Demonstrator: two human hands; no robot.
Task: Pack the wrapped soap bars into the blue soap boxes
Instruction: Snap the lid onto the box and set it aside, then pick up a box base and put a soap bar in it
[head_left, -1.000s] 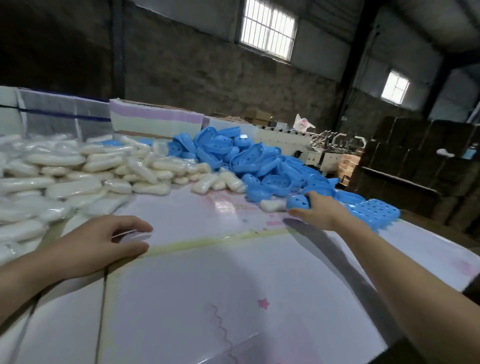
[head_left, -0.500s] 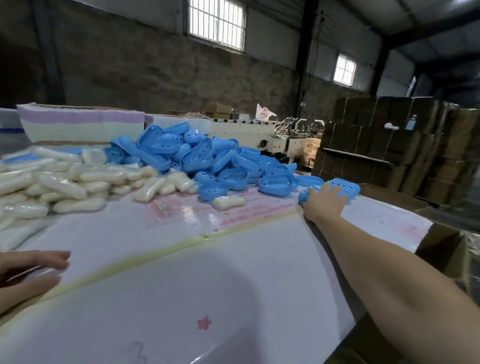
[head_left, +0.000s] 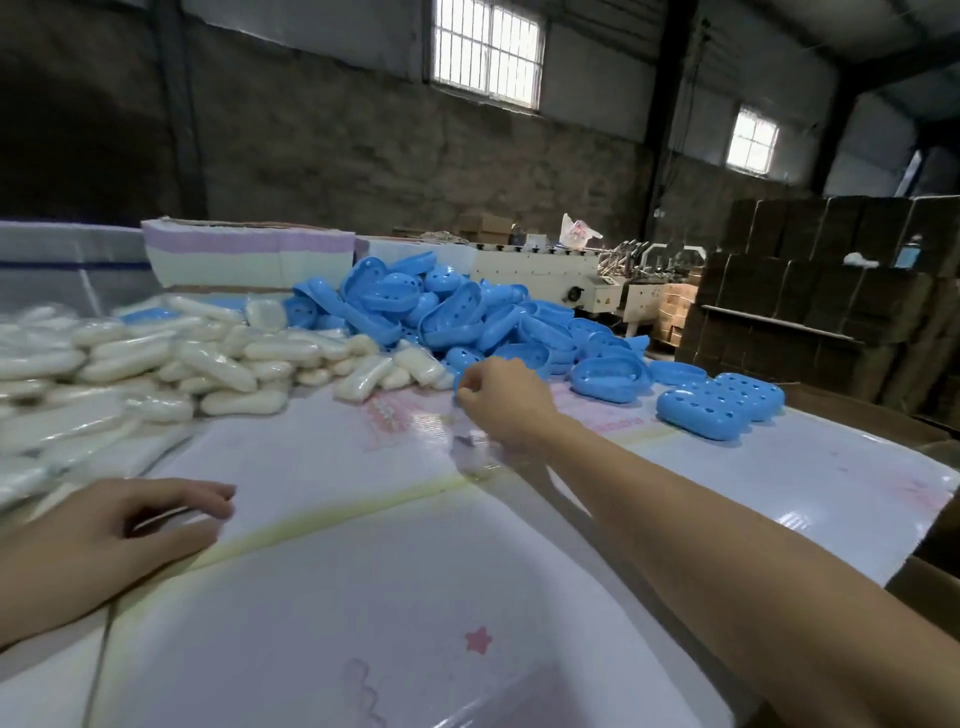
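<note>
Nearest, the left hand (head_left: 111, 535) is rested on the white tabletop (head_left: 363, 597), its grip loose and empty. Farther, the right hand (head_left: 506, 402) is curled over something blurred; what it holds cannot be told. Beyond, the wrapped soap bars (head_left: 171, 358) are heaped on the left, the blue soap boxes (head_left: 457, 317) on the right. No box is seen filled, so nearly everything is judged left.
</note>
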